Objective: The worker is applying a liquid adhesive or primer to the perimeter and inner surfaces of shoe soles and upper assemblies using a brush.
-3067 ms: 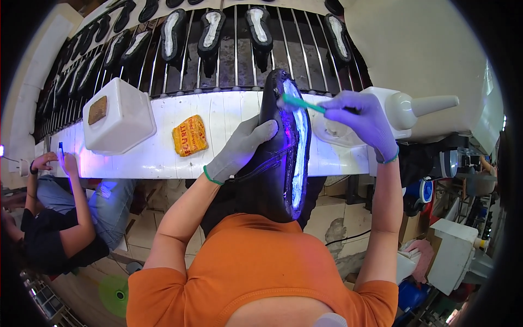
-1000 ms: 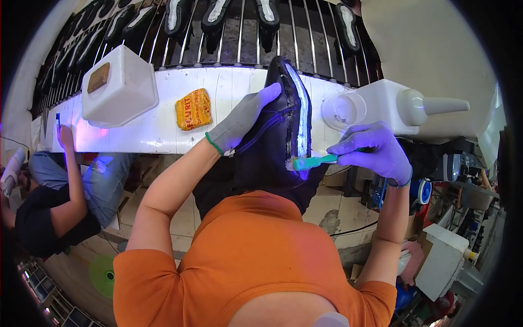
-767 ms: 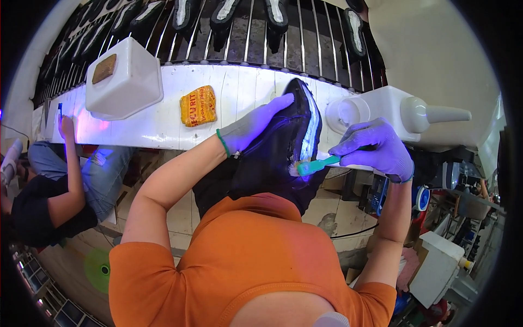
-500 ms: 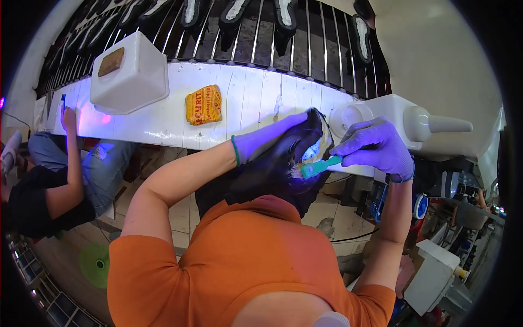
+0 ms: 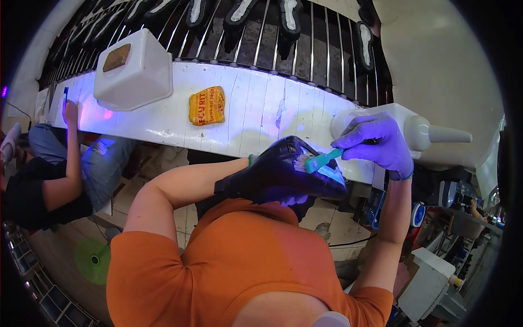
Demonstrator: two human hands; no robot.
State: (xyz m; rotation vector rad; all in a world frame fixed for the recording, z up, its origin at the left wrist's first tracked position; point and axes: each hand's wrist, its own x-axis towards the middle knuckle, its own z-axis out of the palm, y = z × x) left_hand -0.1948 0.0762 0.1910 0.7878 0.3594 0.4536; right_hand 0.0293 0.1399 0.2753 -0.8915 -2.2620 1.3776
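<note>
A black shoe upper [image 5: 283, 177] is held tilted above the white worktop [image 5: 256, 117] on the left hand [image 5: 256, 182], hidden inside it, so that a green brush [image 5: 321, 161], gripped by the right hand [image 5: 378, 144], reaches its edge.

Long white bench [image 5: 256, 117], planked surface, runs left to right, lit violet at its left end. On it: white box-shaped tub [image 5: 133, 71] with a brown block on top, left; crumpled yellow-orange packet [image 5: 207, 105], centre; white squeeze bottle [image 5: 419, 131] lying on its side, nozzle pointing right. Behind the bench, a rack of metal bars [image 5: 283, 38] carries dark shoe soles [image 5: 289, 16].
</note>
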